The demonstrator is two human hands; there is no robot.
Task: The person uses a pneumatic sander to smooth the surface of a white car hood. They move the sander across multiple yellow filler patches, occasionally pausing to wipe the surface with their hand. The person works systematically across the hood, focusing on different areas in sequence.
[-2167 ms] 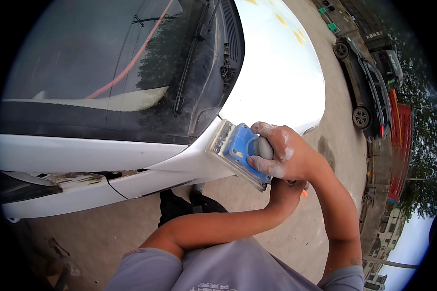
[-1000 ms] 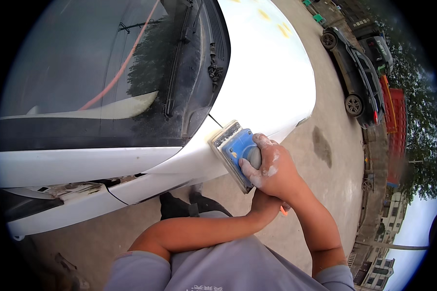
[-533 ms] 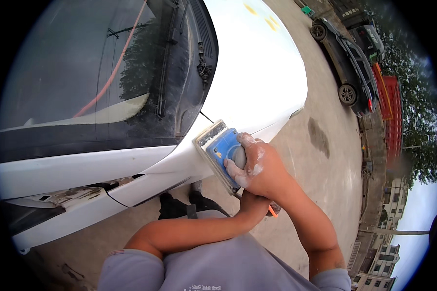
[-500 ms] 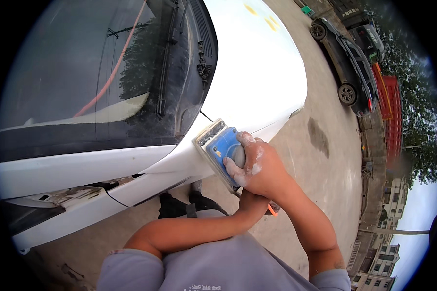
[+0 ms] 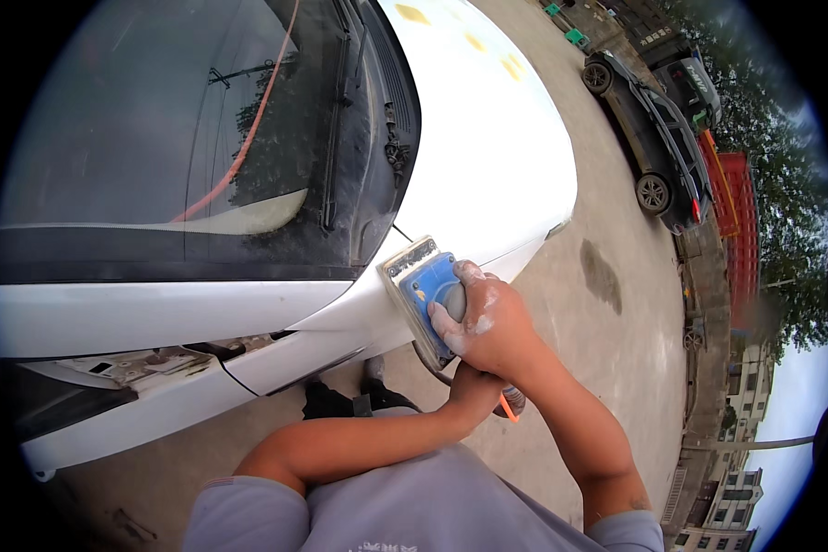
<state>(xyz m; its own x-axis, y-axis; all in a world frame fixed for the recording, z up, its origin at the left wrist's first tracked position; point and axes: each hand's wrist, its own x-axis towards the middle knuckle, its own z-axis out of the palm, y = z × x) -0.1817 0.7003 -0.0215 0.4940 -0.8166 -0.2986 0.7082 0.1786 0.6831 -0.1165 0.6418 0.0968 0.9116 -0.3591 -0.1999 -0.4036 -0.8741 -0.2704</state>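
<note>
My right hand (image 5: 489, 317) is closed over the round grey knob of a blue sander (image 5: 430, 285) with a pale rectangular pad. White dust coats its thumb and fingers. The sander lies tilted against the white fender (image 5: 377, 308) of a car, just below the windshield corner and a dark panel seam. My left hand (image 5: 475, 391) is curled under the right wrist, behind the sander. Its fingers and whatever they grip are mostly hidden. Beside it emerge a grey ribbed hose (image 5: 515, 398) and an orange strip (image 5: 508, 408).
The white hood (image 5: 488, 138) has yellowish patches near its top. A dusty windshield (image 5: 156, 138) fills the upper left. Across the concrete ground (image 5: 607, 368), a dark car (image 5: 649, 138) is parked near a red truck body (image 5: 738, 221). My shoes (image 5: 374, 368) are beneath the fender.
My view has shifted slightly, so the car sits a little farther right in the picture. The sander stays at nearly the same spot on the fender, with both hands held alike.
</note>
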